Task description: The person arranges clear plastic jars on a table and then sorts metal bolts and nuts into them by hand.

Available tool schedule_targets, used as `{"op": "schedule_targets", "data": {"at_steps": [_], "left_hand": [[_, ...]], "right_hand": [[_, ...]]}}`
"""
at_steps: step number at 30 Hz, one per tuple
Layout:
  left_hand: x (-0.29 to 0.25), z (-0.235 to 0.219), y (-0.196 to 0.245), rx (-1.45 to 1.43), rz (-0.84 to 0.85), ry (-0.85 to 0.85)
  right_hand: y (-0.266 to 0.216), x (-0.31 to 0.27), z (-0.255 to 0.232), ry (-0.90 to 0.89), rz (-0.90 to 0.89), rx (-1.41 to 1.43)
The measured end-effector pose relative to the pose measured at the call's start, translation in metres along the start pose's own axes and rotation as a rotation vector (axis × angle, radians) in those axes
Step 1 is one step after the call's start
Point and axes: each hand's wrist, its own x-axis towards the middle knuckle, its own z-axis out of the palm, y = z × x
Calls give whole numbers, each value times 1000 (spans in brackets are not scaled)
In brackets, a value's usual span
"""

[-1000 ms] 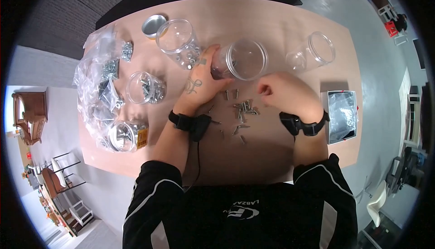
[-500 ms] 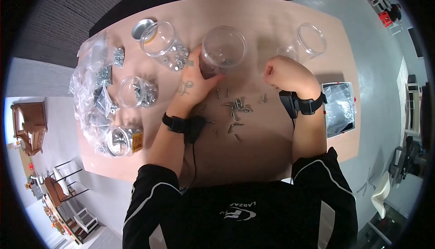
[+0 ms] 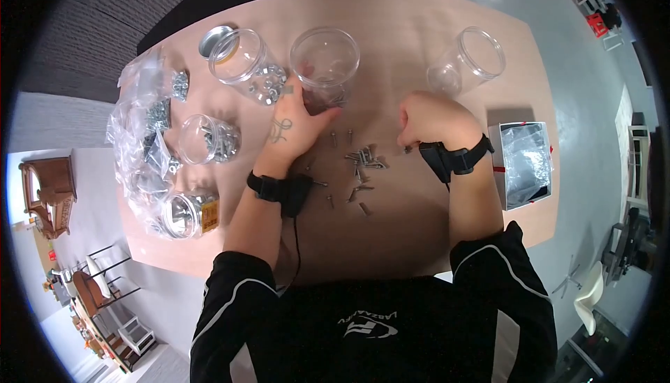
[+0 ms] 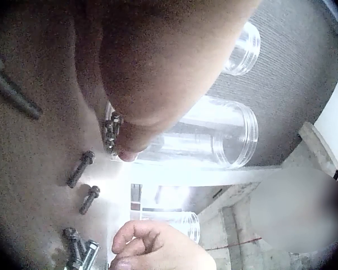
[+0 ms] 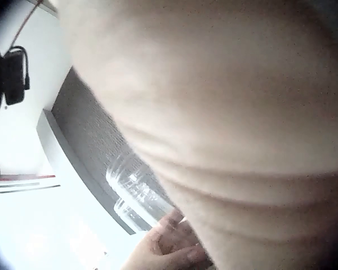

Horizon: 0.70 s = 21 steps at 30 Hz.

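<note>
My left hand (image 3: 292, 119) grips the lower side of a clear plastic jar (image 3: 325, 55), thumb on the near side. A few bolts (image 4: 111, 134) lie at the bottom of this jar. My right hand (image 3: 436, 121) is low over the table with curled fingers, its fingertips right beside a single bolt (image 3: 407, 150). In the left wrist view no object shows among those curled fingers, but I cannot tell whether they pinch something. Loose bolts (image 3: 363, 160) are scattered on the table between the hands, several in a small heap.
Left of the held jar stand a jar of nuts (image 3: 266, 86), a jar of bolts (image 3: 225, 142) and a yellow-labelled jar (image 3: 187, 215). Plastic bags of hardware (image 3: 143, 153) line the left edge. A clear jar (image 3: 464, 69) stands back right, near an open box (image 3: 525, 167).
The left hand and its jar have shifted left in the head view. The right hand drew back off a bolt, then came down beside it again.
</note>
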Motion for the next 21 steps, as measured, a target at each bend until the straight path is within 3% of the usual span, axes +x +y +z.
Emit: {"op": "schedule_targets", "data": {"at_steps": [8,10,12,16,18,21], "left_hand": [[3,2,0,-9,-98,7],[3,5,-2,-171,22,166],[3,11,-12,-163,51,191],[4,10,-11,-146,77,202],[6,11,-20,-53,124,225],[5,10,-20,31,131,225]], "right_hand": [[-6,7,7,16,-16,67],[-5,5,8,36,-13,106],[-6,-3,12,530,-227,85],[-36,-44,-20,746,-134,291],[-41,-60,-26,933,60,433],[-32,-73,-30,1004,201,278]]}}
